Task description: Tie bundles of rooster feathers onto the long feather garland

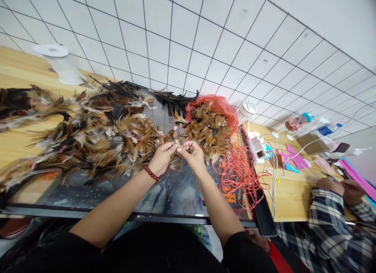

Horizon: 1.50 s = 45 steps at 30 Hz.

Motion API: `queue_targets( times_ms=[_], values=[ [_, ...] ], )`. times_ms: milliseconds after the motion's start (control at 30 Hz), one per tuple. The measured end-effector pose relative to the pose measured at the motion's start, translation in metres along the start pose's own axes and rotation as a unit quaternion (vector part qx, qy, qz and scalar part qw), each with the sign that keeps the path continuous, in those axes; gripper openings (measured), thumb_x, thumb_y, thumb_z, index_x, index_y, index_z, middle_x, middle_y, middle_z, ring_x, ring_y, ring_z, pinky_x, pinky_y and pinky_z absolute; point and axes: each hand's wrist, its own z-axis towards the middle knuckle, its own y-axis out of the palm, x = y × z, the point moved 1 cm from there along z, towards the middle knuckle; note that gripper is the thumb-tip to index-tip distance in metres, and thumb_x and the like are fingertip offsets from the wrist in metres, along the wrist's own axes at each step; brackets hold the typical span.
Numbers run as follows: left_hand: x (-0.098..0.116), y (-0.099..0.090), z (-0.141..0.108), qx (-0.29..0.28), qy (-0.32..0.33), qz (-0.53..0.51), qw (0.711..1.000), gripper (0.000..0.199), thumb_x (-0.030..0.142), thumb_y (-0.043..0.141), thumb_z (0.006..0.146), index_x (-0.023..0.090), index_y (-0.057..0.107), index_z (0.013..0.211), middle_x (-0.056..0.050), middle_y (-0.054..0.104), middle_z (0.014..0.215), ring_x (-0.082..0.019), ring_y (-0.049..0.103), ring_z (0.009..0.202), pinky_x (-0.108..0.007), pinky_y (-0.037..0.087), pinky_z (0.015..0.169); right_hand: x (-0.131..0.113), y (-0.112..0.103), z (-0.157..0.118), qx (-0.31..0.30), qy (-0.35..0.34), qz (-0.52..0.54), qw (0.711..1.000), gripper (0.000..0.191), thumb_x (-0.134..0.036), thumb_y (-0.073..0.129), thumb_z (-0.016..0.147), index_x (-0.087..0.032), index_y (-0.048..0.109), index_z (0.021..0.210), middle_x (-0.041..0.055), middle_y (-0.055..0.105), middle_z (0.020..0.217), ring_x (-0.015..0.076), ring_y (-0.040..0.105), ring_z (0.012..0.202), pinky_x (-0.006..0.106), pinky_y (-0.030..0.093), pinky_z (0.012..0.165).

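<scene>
My left hand (162, 158), below a dark red bead bracelet (151, 173), is closed in a pinch. Its fingertips meet those of my right hand (191, 153), also pinched, with the other fingers curled. Between them is the pale end of a small feather (176, 141), mostly covered by the fingers. Brown, tan and black feathers (129, 132) are heaped to the left and behind my hands. Just beyond my right hand, more golden-brown feathers (210, 130) spill from a red plastic bag (219, 104). Tangled red string (239, 173) lies right of my right forearm.
A white spool (63, 63) stands at the back left. A dark phone (264, 216) lies at the table edge, below a white power strip (257, 147) with cables. At right, a person in a plaid sleeve (330, 214) works near pink paper pieces (298, 159) and a cardboard box (311, 143).
</scene>
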Motion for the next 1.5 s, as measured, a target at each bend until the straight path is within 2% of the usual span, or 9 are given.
queue_targets(
  times_ms=[100,267,567,700,867,967,1067,1233,1500],
  values=[
    [0.0,-0.001,0.0,-0.036,0.023,0.062,0.997,0.035,0.045,0.082,0.064,0.014,0.065,0.063,0.0,0.06,0.057,-0.01,0.052,0.056,-0.023,0.041,0.059,-0.001,-0.005,0.0,-0.029,-0.056,-0.037,0.997,0.04,-0.044,0.074,0.073,-0.021,0.066,0.104,-0.0047,0.054,0.071,0.0086,0.051,0.061,0.024,0.045,0.062],
    [0.012,-0.003,-0.003,-0.128,0.002,0.137,0.982,0.039,0.05,0.074,0.073,0.015,0.062,0.061,-0.001,0.058,0.056,-0.011,0.049,0.056,-0.024,0.037,0.058,-0.01,-0.018,0.003,-0.072,-0.122,-0.094,0.985,0.03,-0.04,0.072,0.079,-0.026,0.074,0.106,-0.0003,0.057,0.081,0.0113,0.053,0.072,0.026,0.046,0.07],
    [0.021,-0.007,-0.003,-0.203,0.017,0.298,0.933,0.038,0.047,0.068,0.076,0.014,0.067,0.058,-0.004,0.062,0.06,-0.012,0.049,0.057,-0.025,0.036,0.058,-0.018,-0.023,0.004,-0.095,-0.159,-0.127,0.975,0.019,-0.04,0.072,0.08,-0.022,0.075,0.078,0.0026,0.065,0.076,0.0152,0.059,0.075,0.03,0.047,0.074],
    [0.02,-0.011,0.004,-0.109,0.027,0.226,0.968,0.033,0.046,0.073,0.071,0.014,0.066,0.063,-0.003,0.061,0.059,-0.012,0.052,0.058,-0.025,0.04,0.061,-0.015,-0.024,0.003,-0.062,-0.126,-0.291,0.947,0.015,-0.031,0.064,0.086,-0.02,0.073,0.082,0.0029,0.066,0.08,0.015,0.059,0.078,0.028,0.045,0.076],
    [0.022,-0.018,0.012,0.002,0.041,0.113,0.993,0.033,0.043,0.08,0.063,0.013,0.067,0.07,0.0,0.06,0.057,-0.01,0.052,0.054,-0.024,0.041,0.058,-0.013,-0.023,-0.005,-0.173,-0.059,-0.505,0.844,0.01,-0.025,0.069,0.079,-0.024,0.073,0.087,0.0024,0.067,0.087,0.0165,0.06,0.08,0.028,0.043,0.075],
    [0.021,-0.018,0.012,0.009,0.031,0.089,0.996,0.033,0.041,0.082,0.061,0.013,0.067,0.068,0.0,0.059,0.056,-0.01,0.052,0.053,-0.023,0.042,0.058,-0.013,-0.022,-0.008,-0.202,-0.059,-0.533,0.82,0.009,-0.022,0.067,0.078,-0.025,0.073,0.085,0.0027,0.067,0.089,0.0168,0.061,0.083,0.027,0.042,0.074],
    [0.02,-0.016,0.011,0.006,0.009,0.061,0.998,0.034,0.042,0.084,0.059,0.013,0.067,0.068,0.0,0.059,0.056,-0.011,0.054,0.054,-0.024,0.043,0.058,-0.015,-0.023,-0.005,-0.178,-0.076,-0.453,0.87,0.008,-0.021,0.064,0.08,-0.021,0.071,0.077,0.0017,0.065,0.082,0.0143,0.058,0.076,0.026,0.041,0.073],
    [0.02,-0.015,0.01,0.017,0.004,0.064,0.998,0.041,0.047,0.087,0.053,0.013,0.071,0.069,-0.004,0.067,0.066,-0.013,0.059,0.063,-0.025,0.046,0.064,-0.013,-0.021,0.001,-0.1,-0.005,-0.156,0.983,0.031,-0.048,0.068,0.075,-0.018,0.06,0.07,-0.0037,0.053,0.06,0.0096,0.044,0.056,0.024,0.035,0.058],
    [0.017,-0.01,0.003,-0.011,-0.044,0.062,0.997,0.044,0.044,0.09,0.048,0.012,0.073,0.073,-0.003,0.069,0.066,-0.013,0.06,0.061,-0.026,0.046,0.063,-0.006,-0.004,-0.002,-0.081,0.061,-0.021,0.995,0.046,-0.06,0.073,0.065,-0.018,0.054,0.066,-0.0069,0.049,0.053,0.0053,0.038,0.046,0.021,0.028,0.049]
  ],
)
